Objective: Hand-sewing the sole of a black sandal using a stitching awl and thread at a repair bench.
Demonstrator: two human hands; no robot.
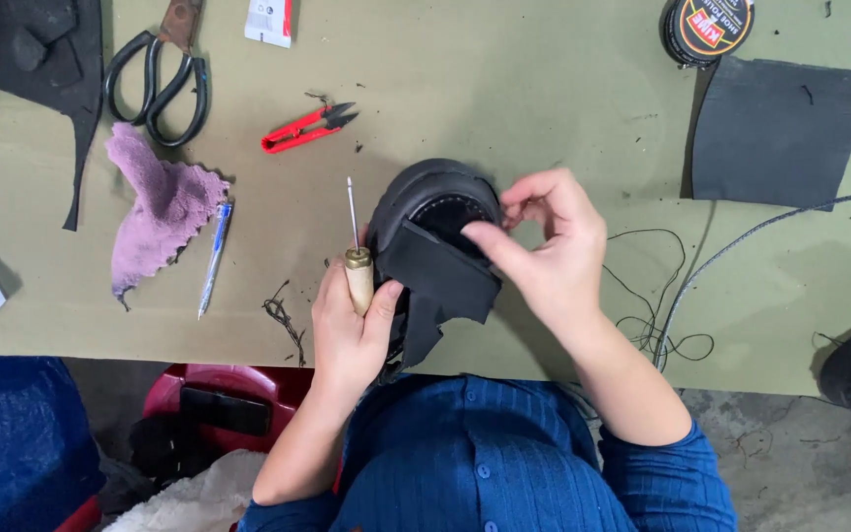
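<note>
Your left hand pins the awl and black patch against the shoe, held over the desk edge. Your right hand, fingertips pinched together, seems mid-stitch; next likely calls for steady tension.

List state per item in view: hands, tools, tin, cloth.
left hand: closed on awl and the shoe's edge
right hand: fingers pinched at the shoe's opening
awl: held upright, point up
black shoe: held up off the table, black patch laid over it
black scissors: closed, flat
red snips: flat, blades nearly shut
round tin: lid on
purple cloth: crumpled
pen: lying flat
</note>
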